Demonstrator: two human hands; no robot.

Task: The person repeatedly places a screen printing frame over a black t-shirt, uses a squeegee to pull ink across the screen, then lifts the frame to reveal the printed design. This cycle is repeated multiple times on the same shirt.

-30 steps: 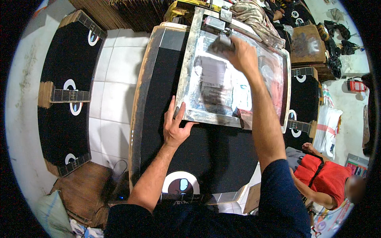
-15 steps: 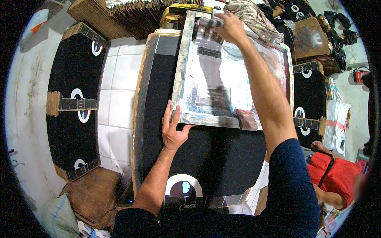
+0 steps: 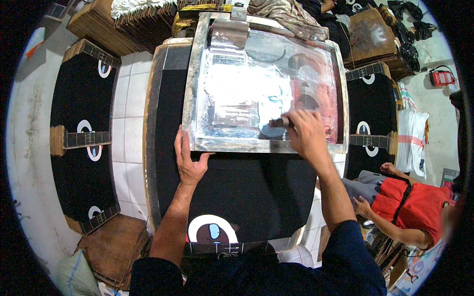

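I judge the squeegee pull close to finished: my right hand [image 3: 307, 133] is closed around the squeegee [image 3: 279, 122], which sits near the frame's near edge, with the smeared mesh stretching away beyond it. My left hand [image 3: 187, 160] lies open and flat, fingers pressing the near left corner of the screen frame [image 3: 193, 89] onto the black fabric [image 3: 247, 197] on the table. The print under the mesh is hidden, and the squeegee's blade is mostly covered by my fingers.
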